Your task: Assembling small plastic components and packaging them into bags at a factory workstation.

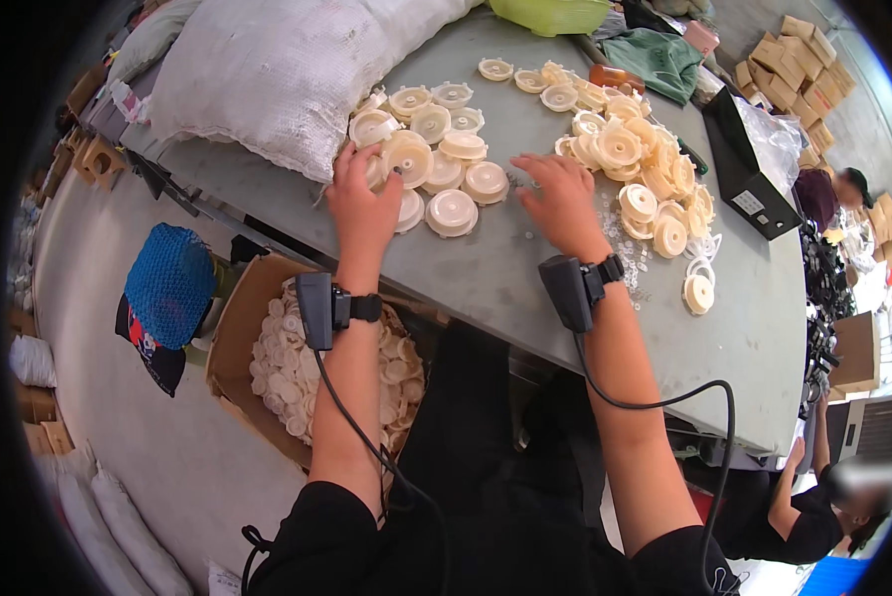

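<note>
While both forearms come in from the lower edge, a dark box-shaped device [314,310] is strapped at the left wrist and a matching device [567,290] at the right. Below the left forearm, left of centre, a cardboard box [229,363] on the floor holds many pale discs [285,372].

Above it, on the grey table [734,338], the left hand [364,204] has its fingers bent and thumb apart around the left edge of a group of cream plastic wheels [452,212]; whether it grips one, I cannot tell. A large wheel [408,157] lies just at its thumb, to the upper right of that hand, which is clearly the nearer one. It is round, so no long axis stands out.

Near the centre, the right hand [560,199] is half open, fingers loosely bent, with nothing visible in its grasp. It sits between the two lots: the group lies to its left, and a looser heap of wheels [620,147] begins just beyond its fingers, spreading to the right. Small clear pieces [627,250] lie scattered beside that wrist.

Farther off are a white woven sack [257,79] at upper left, a green basin [550,14] at the top edge and stacked cartons [794,60] at upper right.
</note>
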The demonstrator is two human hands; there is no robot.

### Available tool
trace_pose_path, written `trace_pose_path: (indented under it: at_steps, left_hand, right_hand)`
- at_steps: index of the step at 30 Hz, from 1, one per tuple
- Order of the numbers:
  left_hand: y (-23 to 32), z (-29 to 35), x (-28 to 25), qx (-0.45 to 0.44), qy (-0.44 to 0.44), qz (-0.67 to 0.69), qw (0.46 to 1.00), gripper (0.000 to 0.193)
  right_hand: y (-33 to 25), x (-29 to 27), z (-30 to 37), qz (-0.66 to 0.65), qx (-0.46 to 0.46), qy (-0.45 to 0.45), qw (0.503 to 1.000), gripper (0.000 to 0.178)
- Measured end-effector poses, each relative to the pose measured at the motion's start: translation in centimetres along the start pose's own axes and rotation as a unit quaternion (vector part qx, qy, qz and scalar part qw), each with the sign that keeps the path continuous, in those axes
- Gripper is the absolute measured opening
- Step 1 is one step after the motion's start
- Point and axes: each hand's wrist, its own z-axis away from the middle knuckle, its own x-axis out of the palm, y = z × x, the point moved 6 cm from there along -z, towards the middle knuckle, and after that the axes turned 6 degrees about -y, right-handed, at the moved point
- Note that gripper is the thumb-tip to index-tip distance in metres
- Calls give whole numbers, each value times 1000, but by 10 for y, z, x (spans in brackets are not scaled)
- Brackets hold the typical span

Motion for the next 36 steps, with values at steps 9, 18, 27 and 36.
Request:
trace_pose_path:
  at_steps: [9, 18, 27, 36]
  left_hand:
    - [-1, 2, 1, 8, 12, -2, 1000, 36]
    - [-8, 0, 2, 23, 20, 20, 999, 33]
    - [-10, -1, 1, 20, 23, 18, 999, 31]
    - [-12, -2, 6, 20, 11, 39, 999, 29]
  right_hand:
    - [-13, 1, -1, 77, 32, -89, 993, 24]
    - [9, -65, 38, -173, 117, -30, 977, 38]
    - [54, -86, 79, -189, 237, -18, 953, 42]
    - [64, -82, 88, -185, 238, 4, 953, 38]
